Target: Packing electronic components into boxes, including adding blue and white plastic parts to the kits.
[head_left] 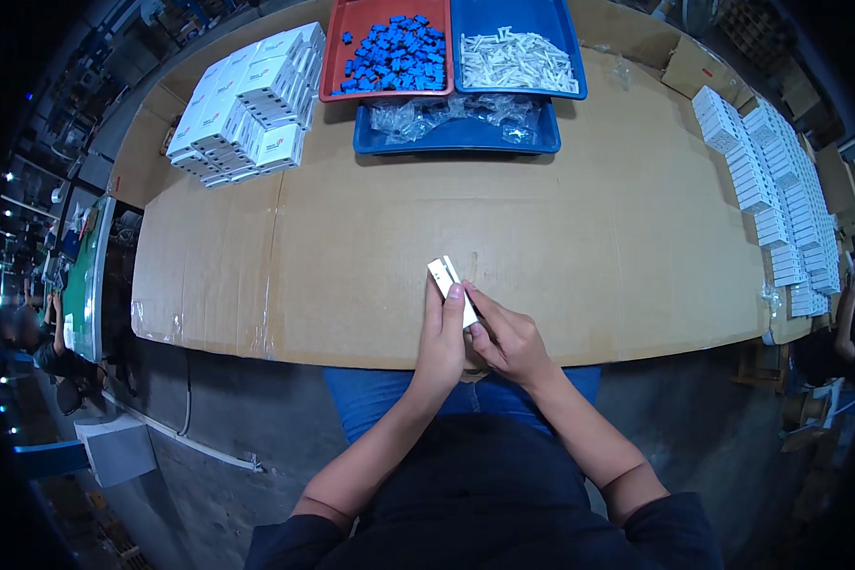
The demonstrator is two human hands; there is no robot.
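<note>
Near the front edge of the table, a small white rectangular block (440, 273) with tiny dark marks at its far end is held at a tilt. My left hand (441, 350) is closed around its left side, the thumb lying on top. My right hand (515, 344) is closed at the right side and near end of the same block, fingertips pressed against it. A thin white strip runs along the block's right side; whether it is a separate part I cannot tell. The fingers hide the block's lower portion.
Across the cardboard-covered table (370, 228) stand a red tray (325, 85) of blue pieces and a blue tray (581, 81) of slim white pieces. Below them sits another blue tray (456, 149) with clear plastic. White boxes are stacked left (223, 109) and right (774, 180).
</note>
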